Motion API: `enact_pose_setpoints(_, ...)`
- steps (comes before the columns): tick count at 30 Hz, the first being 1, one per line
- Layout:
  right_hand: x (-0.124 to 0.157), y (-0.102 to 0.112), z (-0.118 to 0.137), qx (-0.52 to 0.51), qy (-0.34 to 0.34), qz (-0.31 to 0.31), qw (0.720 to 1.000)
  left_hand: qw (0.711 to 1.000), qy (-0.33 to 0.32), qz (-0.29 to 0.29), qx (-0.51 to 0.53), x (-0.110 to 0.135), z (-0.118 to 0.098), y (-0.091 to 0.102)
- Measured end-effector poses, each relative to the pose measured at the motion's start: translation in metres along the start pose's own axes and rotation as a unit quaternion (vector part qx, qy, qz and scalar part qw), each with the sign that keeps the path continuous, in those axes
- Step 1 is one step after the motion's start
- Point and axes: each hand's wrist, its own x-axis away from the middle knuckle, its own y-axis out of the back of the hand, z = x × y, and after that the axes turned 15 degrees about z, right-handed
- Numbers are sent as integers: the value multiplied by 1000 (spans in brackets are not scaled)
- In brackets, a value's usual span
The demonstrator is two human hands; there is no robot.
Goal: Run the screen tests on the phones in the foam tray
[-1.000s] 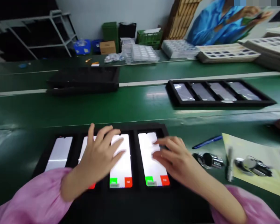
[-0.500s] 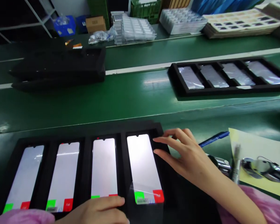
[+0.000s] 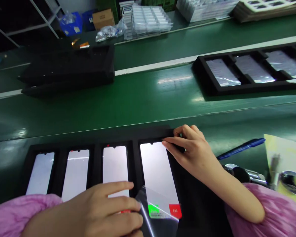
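Observation:
A black tray point(image 3: 138, 135) in front of me holds several lit phone screens side by side. The rightmost screen point(image 3: 158, 174) shows a green and a red button at its lower end. My left hand point(image 3: 98, 210) is closed in a pinch on a clear film point(image 3: 158, 210) that lifts off the lower left corner of that screen. My right hand point(image 3: 192, 151) rests at the screen's upper right corner, fingertips pressed on the tray rim there, holding nothing that I can see.
A green belt point(image 3: 143, 98) runs across beyond the tray. On it sit a black tray stack point(image 3: 69, 69) at left and a black tray with wrapped panels point(image 3: 251, 70) at right. A blue pen point(image 3: 241, 148), metal tools point(image 3: 244, 172) and yellow paper point(image 3: 283, 154) lie at right.
My left hand came off the middle screens, dropped to the tray's near edge and took hold of the film corner. My right hand moved to the last screen's upper right corner. The view tilted down.

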Motion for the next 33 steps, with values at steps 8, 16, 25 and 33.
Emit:
enact_pose_setpoints(8, -26, -9, 32, 86, 46, 32, 995, 999, -10, 37, -38, -10, 6, 18)
enact_pose_setpoints(16, -37, -6, 14, -27, 32, 4, 999, 997, -19, 42, -61, -8, 16, 18)
enact_pose_setpoints(25, 44, 51, 41, -142, 210, 136, 958, 996, 30, -28, -83, -9, 56, 25)
enact_pose_setpoints(33, 66, 32, 67, -4, 189, 111, 976, 989, 120, -21, -89, -48, 85, 4)
